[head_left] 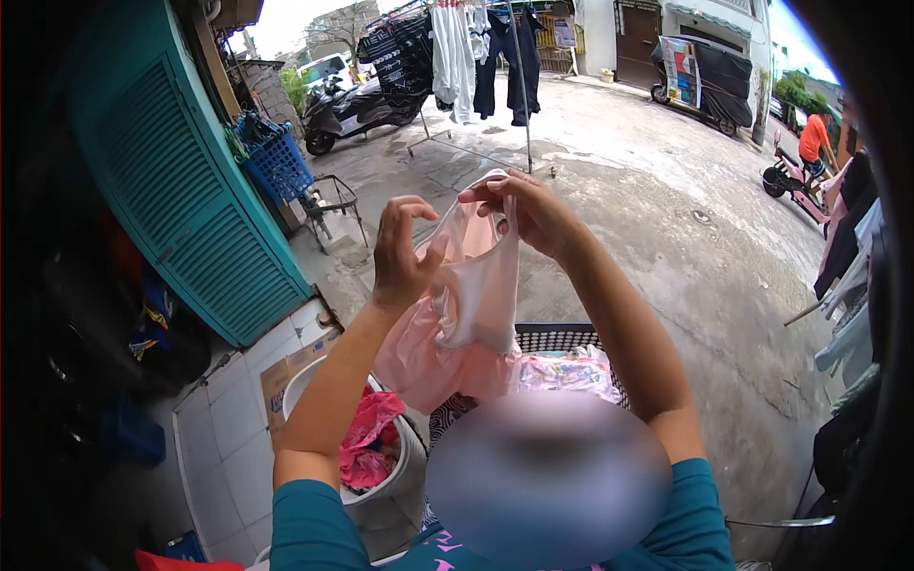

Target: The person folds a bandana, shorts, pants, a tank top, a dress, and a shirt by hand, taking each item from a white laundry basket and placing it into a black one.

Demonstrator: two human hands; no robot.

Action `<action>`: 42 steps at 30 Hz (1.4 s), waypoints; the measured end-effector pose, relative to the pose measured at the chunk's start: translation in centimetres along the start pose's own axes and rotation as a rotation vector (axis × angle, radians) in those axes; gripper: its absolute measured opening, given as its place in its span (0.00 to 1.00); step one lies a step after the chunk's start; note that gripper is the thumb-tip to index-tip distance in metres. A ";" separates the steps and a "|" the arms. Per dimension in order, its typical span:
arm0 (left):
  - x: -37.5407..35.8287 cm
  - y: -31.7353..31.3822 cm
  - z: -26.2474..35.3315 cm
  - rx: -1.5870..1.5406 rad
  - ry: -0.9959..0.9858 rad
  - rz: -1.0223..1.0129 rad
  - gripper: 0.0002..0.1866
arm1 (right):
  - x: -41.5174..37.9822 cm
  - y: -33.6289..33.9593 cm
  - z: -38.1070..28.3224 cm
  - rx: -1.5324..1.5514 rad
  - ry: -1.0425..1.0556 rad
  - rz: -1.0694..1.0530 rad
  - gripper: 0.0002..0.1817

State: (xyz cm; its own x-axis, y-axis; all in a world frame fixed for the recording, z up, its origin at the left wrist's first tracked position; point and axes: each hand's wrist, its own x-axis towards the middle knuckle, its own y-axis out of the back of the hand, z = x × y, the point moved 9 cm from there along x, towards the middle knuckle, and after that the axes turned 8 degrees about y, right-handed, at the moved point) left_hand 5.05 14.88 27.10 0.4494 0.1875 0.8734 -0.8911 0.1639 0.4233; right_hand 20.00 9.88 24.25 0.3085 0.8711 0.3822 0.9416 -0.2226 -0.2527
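Observation:
A pale pink sleeveless garment (481,305) with thin white-edged straps hangs in front of me. My right hand (533,214) pinches it at the top, by the strap. Beside the garment's left edge is my left hand (405,252), its fingers curved and its thumb apart from them, not visibly gripping the cloth. The lower end of the garment hangs over a dark plastic basket (557,333) that holds folded-looking printed cloth (568,373). To the left, a white bucket (416,457) holds bright pink and red clothes (373,433).
A metal drying rack (523,86) with dark and white clothes stands ahead. On the left are a teal louvred door (176,190), a blue basket (278,169) of hangers and a parked scooter (357,119). More clothes (857,257) hang at right; a person in orange (814,138) is beyond.

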 end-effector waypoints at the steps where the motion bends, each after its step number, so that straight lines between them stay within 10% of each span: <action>1: -2.3 -1.0 0.6 -0.048 -0.030 -0.061 0.15 | 0.0 -0.6 -0.6 0.017 0.025 -0.007 0.11; 6: -8.9 -4.8 1.7 0.003 -0.161 -0.249 0.22 | 0.1 -2.1 -1.7 0.137 0.036 -0.023 0.14; 11: -10.9 -3.7 0.2 -0.092 0.007 0.142 0.35 | -0.8 -1.5 -3.5 0.170 0.199 0.063 0.16; 20: -8.3 -7.6 1.0 -0.121 0.109 -0.230 0.29 | -1.9 -2.6 -5.1 0.068 0.251 -0.006 0.21; 22: -8.2 -10.2 -0.3 -0.069 0.221 -0.678 0.23 | -2.4 -1.8 -5.9 -0.126 0.345 0.029 0.27; 29: -2.9 -5.9 -6.2 0.105 0.281 -0.622 0.17 | -5.1 4.0 -7.9 -0.552 0.470 0.182 0.31; 42: 7.2 2.1 3.0 0.179 0.000 -0.649 0.10 | -11.5 10.5 -7.2 -0.278 0.384 0.230 0.40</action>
State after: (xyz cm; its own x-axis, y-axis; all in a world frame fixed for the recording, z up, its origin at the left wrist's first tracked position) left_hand 6.21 13.69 35.02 0.8974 0.1056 0.4285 -0.4372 0.0804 0.8958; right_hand 27.33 -5.61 23.66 0.4898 0.5747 0.6557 0.8278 -0.5426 -0.1427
